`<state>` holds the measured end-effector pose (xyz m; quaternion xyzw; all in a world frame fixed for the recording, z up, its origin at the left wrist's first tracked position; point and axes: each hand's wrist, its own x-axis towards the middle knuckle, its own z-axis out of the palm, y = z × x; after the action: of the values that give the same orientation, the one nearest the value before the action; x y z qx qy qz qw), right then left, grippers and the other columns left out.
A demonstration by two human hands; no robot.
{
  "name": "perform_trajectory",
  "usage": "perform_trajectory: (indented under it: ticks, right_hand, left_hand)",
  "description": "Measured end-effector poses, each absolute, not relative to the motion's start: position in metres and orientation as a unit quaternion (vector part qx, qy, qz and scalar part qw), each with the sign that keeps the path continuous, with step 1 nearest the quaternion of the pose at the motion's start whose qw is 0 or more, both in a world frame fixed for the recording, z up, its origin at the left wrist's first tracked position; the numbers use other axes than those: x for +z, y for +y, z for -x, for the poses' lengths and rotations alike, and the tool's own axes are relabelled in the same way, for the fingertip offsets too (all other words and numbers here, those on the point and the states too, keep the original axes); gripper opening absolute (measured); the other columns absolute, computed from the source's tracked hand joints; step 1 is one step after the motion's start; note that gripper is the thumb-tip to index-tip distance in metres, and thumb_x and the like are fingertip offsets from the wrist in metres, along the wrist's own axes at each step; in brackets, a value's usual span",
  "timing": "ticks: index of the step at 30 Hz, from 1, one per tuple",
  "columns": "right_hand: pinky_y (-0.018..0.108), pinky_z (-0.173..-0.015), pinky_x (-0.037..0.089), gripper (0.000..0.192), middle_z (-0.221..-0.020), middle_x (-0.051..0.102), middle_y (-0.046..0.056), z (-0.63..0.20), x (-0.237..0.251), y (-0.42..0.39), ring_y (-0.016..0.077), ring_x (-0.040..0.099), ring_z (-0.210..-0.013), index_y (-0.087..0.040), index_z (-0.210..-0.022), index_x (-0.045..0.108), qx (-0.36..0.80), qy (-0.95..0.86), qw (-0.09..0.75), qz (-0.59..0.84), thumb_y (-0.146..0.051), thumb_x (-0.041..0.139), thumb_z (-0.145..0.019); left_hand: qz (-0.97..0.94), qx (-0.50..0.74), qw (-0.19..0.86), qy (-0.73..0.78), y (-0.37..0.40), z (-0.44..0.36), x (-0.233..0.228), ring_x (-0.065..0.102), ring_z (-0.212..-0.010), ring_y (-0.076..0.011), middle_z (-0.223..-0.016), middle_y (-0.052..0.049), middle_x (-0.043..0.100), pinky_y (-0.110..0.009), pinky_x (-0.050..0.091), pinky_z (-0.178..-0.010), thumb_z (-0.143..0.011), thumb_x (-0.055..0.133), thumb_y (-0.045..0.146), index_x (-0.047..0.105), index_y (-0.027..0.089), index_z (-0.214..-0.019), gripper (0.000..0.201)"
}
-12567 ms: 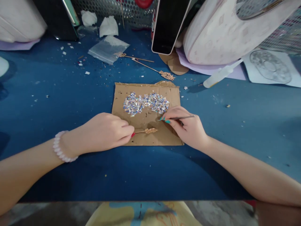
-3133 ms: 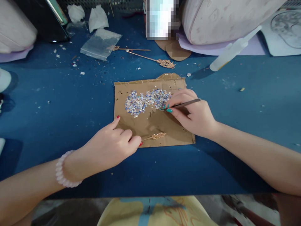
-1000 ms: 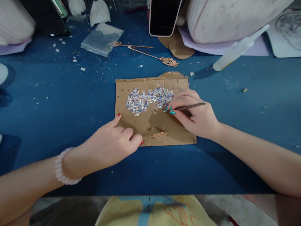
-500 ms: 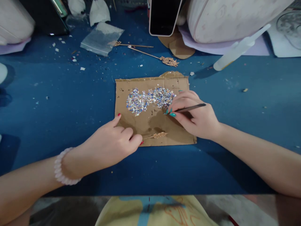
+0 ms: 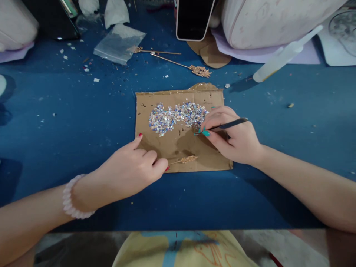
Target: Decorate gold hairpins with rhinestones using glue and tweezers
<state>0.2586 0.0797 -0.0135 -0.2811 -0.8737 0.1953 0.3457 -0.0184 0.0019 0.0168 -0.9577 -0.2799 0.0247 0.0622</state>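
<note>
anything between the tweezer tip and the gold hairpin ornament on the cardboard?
Nothing visible. The tweezers in the right hand point at the sequin pile's edge; only bare cardboard lies between there and the gold hairpin, which the left hand pinches.

Gold hairpin (image 5: 185,160) flat on cardboard (image 5: 178,148); tweezers (image 5: 225,125) beside sequins (image 5: 178,115).

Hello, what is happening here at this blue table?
A person works over a cardboard sheet on the table. The left hand pinches a thin gold ornament stick lying on the cardboard. The right hand holds tweezers, tip at the edge of a pile of shiny stones.
</note>
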Motion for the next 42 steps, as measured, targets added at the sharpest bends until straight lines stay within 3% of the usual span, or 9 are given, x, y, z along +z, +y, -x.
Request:
perform_trajectory:
  ticks: [18,42]
  right_hand:
    - [0.041,-0.084,0.056,0.012,-0.084,0.069,0.003,-0.2588,-0.0107,0.0799,0.0204,0.066,-0.089,-0.024,-0.095,0.057,0.217,-0.902,0.32,0.191,-0.013,0.051,-0.092]
    - [0.043,-0.082,0.057,0.015,-0.083,0.07,0.004,-0.2572,-0.0152,0.0798,0.0216,0.066,-0.086,-0.024,-0.093,0.056,0.187,-0.899,0.331,0.219,-0.01,0.05,-0.092]
  left_hand:
    - [0.958,0.023,0.068,-0.279,0.002,0.0183,0.0168,0.053,-0.047,-0.0141,-0.056,0.004,0.052,-0.054,0.061,-0.088,-0.094,0.051,0.014,0.05,0.02,-0.066,0.03]
    - [0.958,0.014,0.059,-0.28,0.0018,0.0185,0.0147,0.056,-0.046,-0.0179,-0.056,0.003,0.052,-0.057,0.061,-0.086,-0.089,0.052,0.008,0.049,0.02,-0.067,0.025]
